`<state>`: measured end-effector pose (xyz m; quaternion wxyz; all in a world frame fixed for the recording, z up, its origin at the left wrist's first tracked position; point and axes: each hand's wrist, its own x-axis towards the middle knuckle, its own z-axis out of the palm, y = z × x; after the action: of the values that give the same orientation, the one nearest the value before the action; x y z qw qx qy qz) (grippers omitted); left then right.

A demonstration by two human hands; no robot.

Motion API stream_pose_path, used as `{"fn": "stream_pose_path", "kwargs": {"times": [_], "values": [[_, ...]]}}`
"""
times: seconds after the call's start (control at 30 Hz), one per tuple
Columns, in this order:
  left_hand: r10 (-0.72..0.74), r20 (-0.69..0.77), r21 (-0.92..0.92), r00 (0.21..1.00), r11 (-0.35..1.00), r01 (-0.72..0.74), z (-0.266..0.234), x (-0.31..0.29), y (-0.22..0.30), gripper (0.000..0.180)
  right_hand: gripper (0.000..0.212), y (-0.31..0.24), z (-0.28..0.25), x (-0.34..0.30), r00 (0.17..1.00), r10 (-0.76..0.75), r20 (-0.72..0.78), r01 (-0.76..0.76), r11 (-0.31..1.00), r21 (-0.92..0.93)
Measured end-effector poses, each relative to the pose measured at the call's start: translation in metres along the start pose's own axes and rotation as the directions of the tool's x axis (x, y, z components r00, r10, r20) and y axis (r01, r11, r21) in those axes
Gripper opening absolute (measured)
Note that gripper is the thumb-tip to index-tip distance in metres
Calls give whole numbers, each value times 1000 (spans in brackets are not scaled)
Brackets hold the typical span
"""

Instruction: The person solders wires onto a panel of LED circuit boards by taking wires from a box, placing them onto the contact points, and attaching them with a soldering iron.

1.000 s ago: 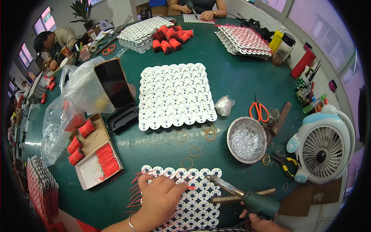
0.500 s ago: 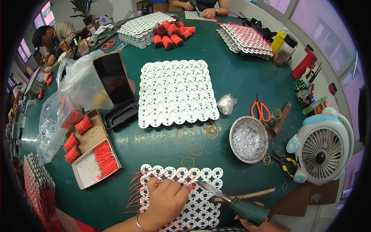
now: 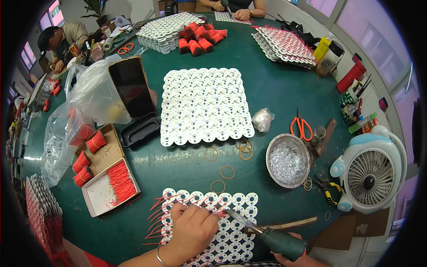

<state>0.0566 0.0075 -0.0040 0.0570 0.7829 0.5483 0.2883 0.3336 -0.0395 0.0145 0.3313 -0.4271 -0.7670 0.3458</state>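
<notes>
A panel of round white circuit boards (image 3: 239,236) lies in front of me, with thin red wires (image 3: 153,229) sticking out past its left side. My left hand (image 3: 193,229) rests over the panel, its fingers pinched on red wire ends near the upper middle. Below the panel's right side, my right hand (image 3: 284,259) grips a green-handled soldering gun (image 3: 282,243). The gun's tip meets the board right by my left fingertips; exact contact is too small to tell.
Left is a cardboard box (image 3: 93,196) of red wires. Ahead stands a stack of round boards (image 3: 207,107); right are a metal bowl (image 3: 288,160), orange scissors (image 3: 301,127), pliers (image 3: 329,189) and a fan (image 3: 367,171). A wooden strip (image 3: 289,224) lies beside the panel. Other people work at the far side.
The soldering gun's handle has shifted slightly left and down, its tip staying by my left fingertips. My left hand keeps its place. The whole view has shifted slightly.
</notes>
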Motion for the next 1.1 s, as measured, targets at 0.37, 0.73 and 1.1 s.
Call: {"fn": "stream_pose_path", "kwargs": {"times": [0.37, 0.73, 1.1], "values": [[4, -1, 34, 1000, 999, -4, -1, 0, 1, 15, 43, 22, 5, -17, 978, 112, 178, -111, 994, -15], [44, 36, 44, 998, 998, -46, -1, -3, 6, 10, 42, -8, -7, -8, 996, 78, 36, -71, 984, -164], [-30, 37, -63, 999, 997, 33, -3, -1, 1, 12, 43, -3, -8, -12, 1000, 10, 23, -6, 989, -145]]}}
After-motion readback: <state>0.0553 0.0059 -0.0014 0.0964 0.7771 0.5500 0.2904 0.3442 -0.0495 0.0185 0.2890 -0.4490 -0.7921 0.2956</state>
